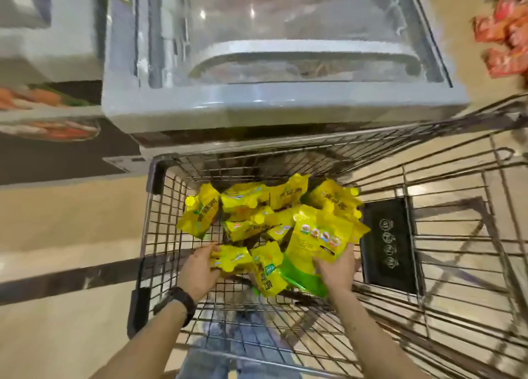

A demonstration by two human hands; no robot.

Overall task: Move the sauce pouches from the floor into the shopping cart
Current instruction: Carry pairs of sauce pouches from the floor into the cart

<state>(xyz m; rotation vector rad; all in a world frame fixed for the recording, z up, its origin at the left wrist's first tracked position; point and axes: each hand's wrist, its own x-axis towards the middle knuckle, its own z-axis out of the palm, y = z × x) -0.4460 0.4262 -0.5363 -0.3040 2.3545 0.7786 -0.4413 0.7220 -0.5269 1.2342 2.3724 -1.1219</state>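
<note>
Several yellow and green sauce pouches (257, 210) lie heaped in the wire shopping cart (154, 235) below me. Both my arms reach down into the basket. My left hand (200, 270), with a black watch on the wrist, grips a yellow pouch (228, 260) at the near edge of the heap. My right hand (335, 270) holds a large yellow pouch with a green bottom (311, 244), its printed back facing up. Another pouch (268, 273) stands between my two hands. No pouch shows on the floor.
A glass-topped chest freezer (285, 64) stands right against the cart's far end. A second freezer (43, 49) with food pictures is at the left. Red and orange packets (505, 35) lie at the top right. The cart's folded child seat with a black panel (388, 241) is at the right.
</note>
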